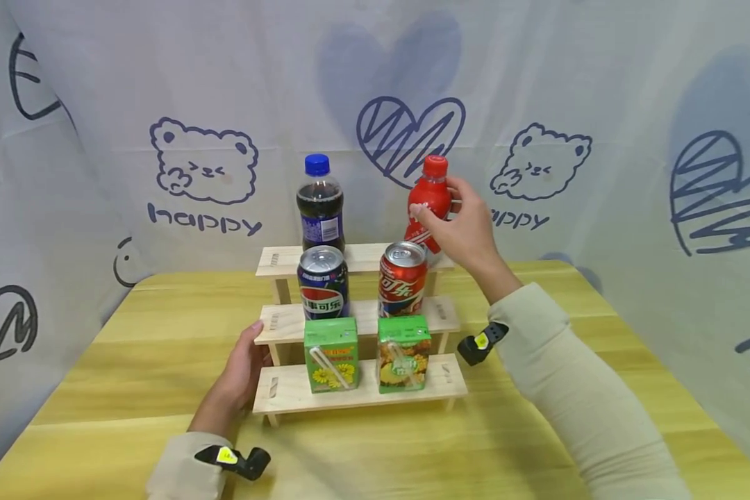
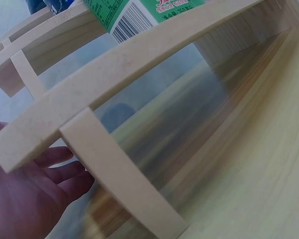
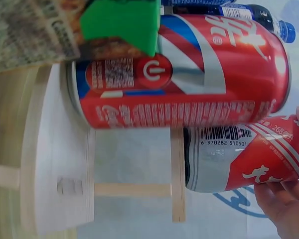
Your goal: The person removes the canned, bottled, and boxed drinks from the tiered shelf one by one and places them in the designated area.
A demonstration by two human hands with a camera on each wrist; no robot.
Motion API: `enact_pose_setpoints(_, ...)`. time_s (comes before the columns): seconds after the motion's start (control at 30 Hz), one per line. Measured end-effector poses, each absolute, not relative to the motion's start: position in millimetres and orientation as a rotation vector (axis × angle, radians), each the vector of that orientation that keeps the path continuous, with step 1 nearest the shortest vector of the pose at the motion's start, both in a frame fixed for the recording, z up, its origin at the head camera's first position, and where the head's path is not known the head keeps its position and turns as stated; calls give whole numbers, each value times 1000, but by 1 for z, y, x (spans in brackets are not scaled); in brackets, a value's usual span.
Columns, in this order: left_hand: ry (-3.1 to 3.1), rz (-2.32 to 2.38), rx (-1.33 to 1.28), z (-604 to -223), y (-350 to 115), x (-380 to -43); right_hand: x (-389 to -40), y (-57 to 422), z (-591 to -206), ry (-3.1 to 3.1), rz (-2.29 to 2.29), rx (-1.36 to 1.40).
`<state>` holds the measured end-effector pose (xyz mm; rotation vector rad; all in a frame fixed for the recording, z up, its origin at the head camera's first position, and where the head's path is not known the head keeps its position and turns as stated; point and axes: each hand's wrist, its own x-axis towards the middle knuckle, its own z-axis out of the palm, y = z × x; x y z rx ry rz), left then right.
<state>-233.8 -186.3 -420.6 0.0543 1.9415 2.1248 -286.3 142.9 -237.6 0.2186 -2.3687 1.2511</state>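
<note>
My right hand [image 1: 465, 226] holds a small red cola bottle [image 1: 430, 198] by its upper body, thumb in front and fingers behind. The bottle leans a little; its base is at the right end of the top shelf of a three-step wooden rack [image 1: 362, 396]. In the right wrist view the bottle [image 3: 239, 154] lies close against the shelf board, and I cannot tell whether it bears on it. My left hand [image 1: 240, 368] is at the rack's left side, thumb by the middle shelf's end. In the left wrist view its loosely bent fingers [image 2: 65, 172] reach behind the lowest shelf.
A dark cola bottle with a blue cap [image 1: 321, 205] stands top left. The middle shelf bears a blue can [image 1: 323, 285] and a red can [image 1: 403, 281]. Two green drink cartons, one with yellow flowers [image 1: 331, 357] and another [image 1: 403, 357], stand on the lowest shelf.
</note>
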Motion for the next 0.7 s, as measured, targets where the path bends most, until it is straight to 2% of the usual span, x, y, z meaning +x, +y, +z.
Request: enact_pose_setpoints(0.7,1976,2115,105,-424,-189,-232,-280,192,-238,-2331,1174,105)
